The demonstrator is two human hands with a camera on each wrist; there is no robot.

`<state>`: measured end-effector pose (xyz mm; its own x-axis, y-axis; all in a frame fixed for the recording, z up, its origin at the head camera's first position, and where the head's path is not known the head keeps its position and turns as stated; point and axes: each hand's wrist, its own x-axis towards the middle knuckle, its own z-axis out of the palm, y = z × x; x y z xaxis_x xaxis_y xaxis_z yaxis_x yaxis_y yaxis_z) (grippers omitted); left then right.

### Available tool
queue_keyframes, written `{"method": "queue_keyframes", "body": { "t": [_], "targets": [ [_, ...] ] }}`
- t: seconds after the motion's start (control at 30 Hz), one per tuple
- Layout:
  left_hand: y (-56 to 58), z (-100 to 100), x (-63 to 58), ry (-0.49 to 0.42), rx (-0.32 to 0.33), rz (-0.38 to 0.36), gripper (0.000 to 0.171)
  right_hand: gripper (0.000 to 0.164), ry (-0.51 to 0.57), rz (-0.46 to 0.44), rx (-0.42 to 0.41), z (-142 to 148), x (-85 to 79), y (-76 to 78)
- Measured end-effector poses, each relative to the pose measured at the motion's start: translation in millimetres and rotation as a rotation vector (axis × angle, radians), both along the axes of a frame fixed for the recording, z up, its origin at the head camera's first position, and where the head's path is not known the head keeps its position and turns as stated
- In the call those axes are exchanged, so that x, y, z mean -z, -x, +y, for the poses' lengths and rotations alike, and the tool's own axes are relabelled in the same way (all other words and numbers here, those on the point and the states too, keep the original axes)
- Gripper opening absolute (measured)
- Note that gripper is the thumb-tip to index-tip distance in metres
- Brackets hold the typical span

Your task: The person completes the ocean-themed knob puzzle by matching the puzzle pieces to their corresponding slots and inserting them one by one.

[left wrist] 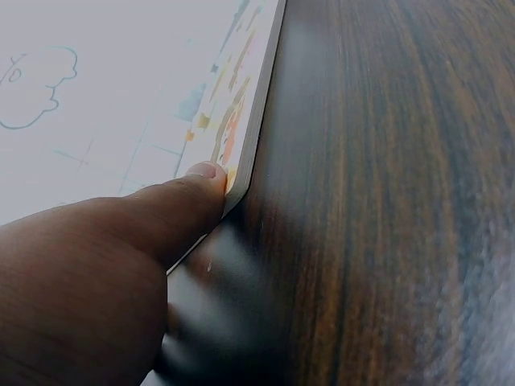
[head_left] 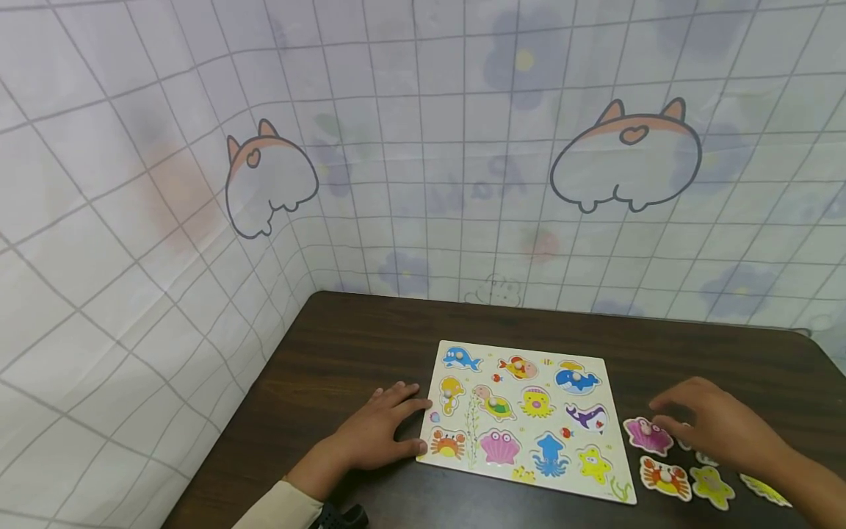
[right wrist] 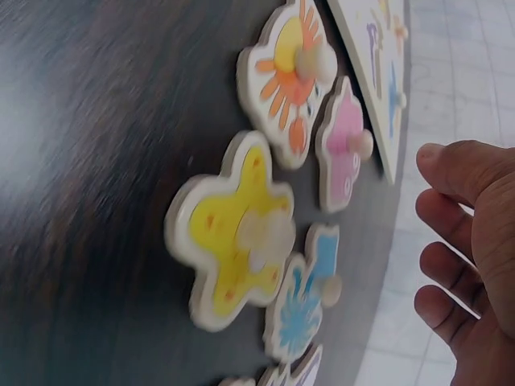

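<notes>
A pale wooden knob puzzle board [head_left: 489,353] with sea animals lies on the table. My left hand [head_left: 375,432] rests at its left edge, fingers spread, the thumb touching the lower-left corner. Knobbed pieces, such as a turtle [head_left: 497,406] and a blue whale [head_left: 577,380], sit in the board. To its right, my right hand [head_left: 723,425] hovers over loose knobbed pieces, fingers loosely curled with nothing between them. Nearest its fingertips in the head view is a pink shell piece [head_left: 648,436]. A crab piece [head_left: 664,479], a yellow starfish piece [head_left: 712,487] and a blue squid piece [right wrist: 298,318] lie around it.
Another yellow piece [head_left: 765,491] lies partly under the right forearm. The dark brown wooden table [head_left: 370,323] meets a wall covering [head_left: 449,242] with a grid and cartoon animals at its back and left. A black band [head_left: 340,516] shows by the left wrist.
</notes>
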<state>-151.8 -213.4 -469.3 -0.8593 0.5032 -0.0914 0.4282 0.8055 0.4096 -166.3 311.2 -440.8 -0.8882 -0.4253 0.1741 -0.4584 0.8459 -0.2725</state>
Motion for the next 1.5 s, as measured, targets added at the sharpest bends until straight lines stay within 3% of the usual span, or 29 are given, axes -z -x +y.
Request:
{"method": "queue_keyframes", "body": {
  "t": [0.37,0.63,1.13,1.37,1.5],
  "targets": [
    [-0.7,1,-2.4,-0.001,-0.001,-0.004,0.067,0.018,0.017,-0.117,0.100,30,1.6,-8.5],
    [-0.6,2,-3.6,0.004,0.003,0.000,0.068,0.012,-0.040,-0.159,0.120,51,4.0,-10.9],
    [-0.5,1,-1.2,0.005,0.002,-0.005,0.068,0.015,-0.062,-0.065,0.160,70,22.7,-27.8],
    [-0.8,1,-1.0,0.001,-0.001,-0.002,0.068,0.029,0.012,0.108,0.052,91,37.1,-35.6],
    [-1.2,0,-1.8,0.004,-0.004,-0.004,0.068,0.034,0.127,0.233,-0.006,101,48.7,-40.9]
  ]
}}
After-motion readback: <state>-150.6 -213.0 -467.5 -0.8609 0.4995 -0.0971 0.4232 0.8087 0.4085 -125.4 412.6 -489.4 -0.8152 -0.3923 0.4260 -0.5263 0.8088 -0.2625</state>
